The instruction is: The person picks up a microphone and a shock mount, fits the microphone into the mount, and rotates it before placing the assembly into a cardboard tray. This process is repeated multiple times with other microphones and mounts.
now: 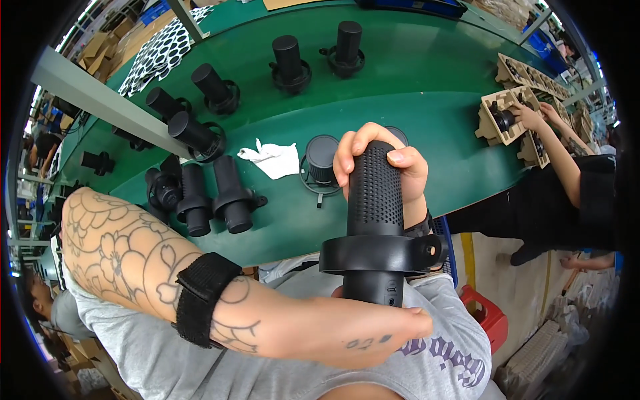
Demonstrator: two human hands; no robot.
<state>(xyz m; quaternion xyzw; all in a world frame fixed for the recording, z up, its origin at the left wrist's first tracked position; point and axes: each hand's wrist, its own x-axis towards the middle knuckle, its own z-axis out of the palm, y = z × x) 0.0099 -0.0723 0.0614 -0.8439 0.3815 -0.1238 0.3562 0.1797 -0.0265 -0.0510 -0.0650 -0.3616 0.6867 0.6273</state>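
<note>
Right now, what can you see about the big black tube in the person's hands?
The black tube looks hard, maybe plastic or metal. Small holes dot its upper part. Lower down, a smooth wide ring circles it, with a bracket on the picture's right. The bottom part is smooth with small ports. In the picture it appears nearly upright. The right hand curls around its top; the left hand holds its bottom.

The microphone point(375, 223) looks black from here, its grille point(375, 187) dotted with holes; the workbench point(453, 150) is deep green, the cloth point(280, 160) white, the shirt point(160, 357) grey with purple lettering point(459, 358), the stool point(490, 317) red, the sheet point(160, 53) white with black ovals.
</note>
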